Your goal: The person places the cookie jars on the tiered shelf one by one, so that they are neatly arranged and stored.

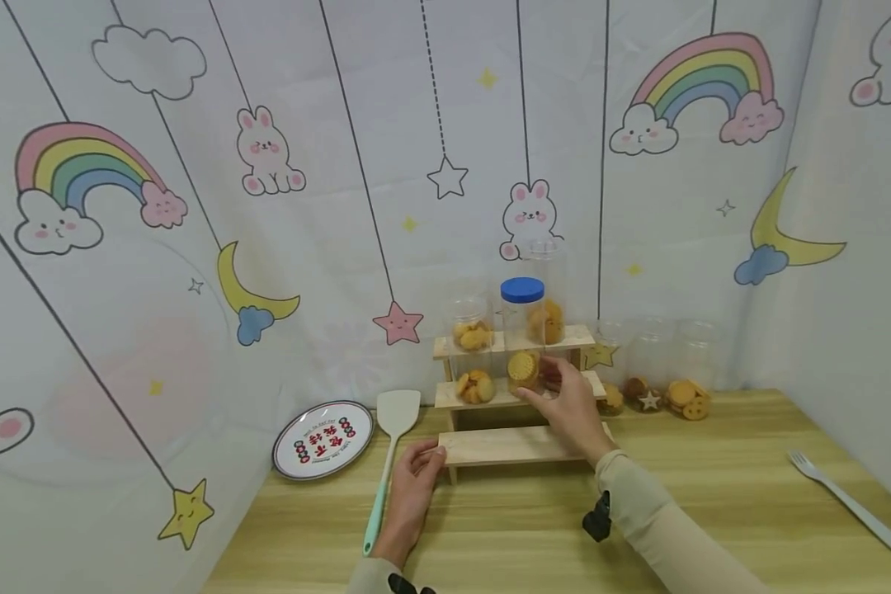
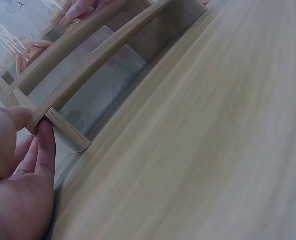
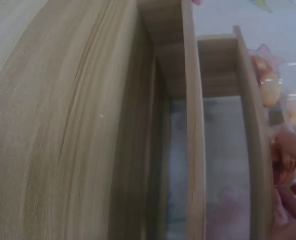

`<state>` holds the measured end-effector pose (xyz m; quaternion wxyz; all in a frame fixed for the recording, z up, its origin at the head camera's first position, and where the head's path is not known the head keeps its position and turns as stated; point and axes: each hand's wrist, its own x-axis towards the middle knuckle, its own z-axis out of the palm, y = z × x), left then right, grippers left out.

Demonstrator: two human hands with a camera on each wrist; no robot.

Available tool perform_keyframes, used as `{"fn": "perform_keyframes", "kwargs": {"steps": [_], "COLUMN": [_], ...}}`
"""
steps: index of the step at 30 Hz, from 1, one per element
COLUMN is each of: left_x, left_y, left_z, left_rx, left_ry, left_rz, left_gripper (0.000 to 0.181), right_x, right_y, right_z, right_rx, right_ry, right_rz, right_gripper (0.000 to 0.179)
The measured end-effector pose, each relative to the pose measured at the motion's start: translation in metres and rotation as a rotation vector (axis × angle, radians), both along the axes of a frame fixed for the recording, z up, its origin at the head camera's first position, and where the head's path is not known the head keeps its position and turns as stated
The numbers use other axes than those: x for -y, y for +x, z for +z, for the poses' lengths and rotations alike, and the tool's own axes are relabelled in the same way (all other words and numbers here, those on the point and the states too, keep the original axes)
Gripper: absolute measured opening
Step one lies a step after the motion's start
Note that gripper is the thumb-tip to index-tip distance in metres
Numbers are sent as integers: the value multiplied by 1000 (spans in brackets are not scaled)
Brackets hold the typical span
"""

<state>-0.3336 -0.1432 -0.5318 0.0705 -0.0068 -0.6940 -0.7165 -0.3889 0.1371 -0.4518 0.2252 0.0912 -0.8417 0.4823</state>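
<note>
A three-step wooden rack stands on the table against the backdrop. My left hand pinches the left end of its lowest board, thumb above and fingers below, as the left wrist view shows of the board end. With my right hand I grip the lower part of a clear jar with a blue lid, upright at the middle step, with yellow biscuits in its bottom. Left of it on that step is a jar of small biscuits. Two lidless jars, one of them a tall jar, stand on the top step.
Several clear jars with biscuits stand right of the rack. A white plate with red print lies at the left, beside a spatula with a green handle. Far right on the table is a fork.
</note>
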Motion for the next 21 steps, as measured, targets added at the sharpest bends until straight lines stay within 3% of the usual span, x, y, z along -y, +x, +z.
{"fn": "perform_keyframes", "kwargs": {"steps": [7, 12, 15, 18, 21], "left_x": [-1, 0, 0, 1, 2], "left_y": [-2, -1, 0, 0, 0], "left_z": [-1, -2, -2, -2, -1], "left_rx": [-5, 2, 4, -2, -15], "left_ry": [19, 23, 20, 13, -6], "left_rz": [2, 4, 9, 1, -8], "left_gripper": [42, 42, 41, 42, 43], "right_x": [-3, -14, -28, -48, -71], "right_y": [0, 3, 7, 12, 18], "right_z": [1, 5, 5, 4, 1], "right_rx": [-11, 40, 52, -2, -82], "right_ry": [31, 54, 13, -10, -6], "right_rz": [17, 80, 116, 104, 37], "right_gripper": [76, 80, 79, 67, 49]}}
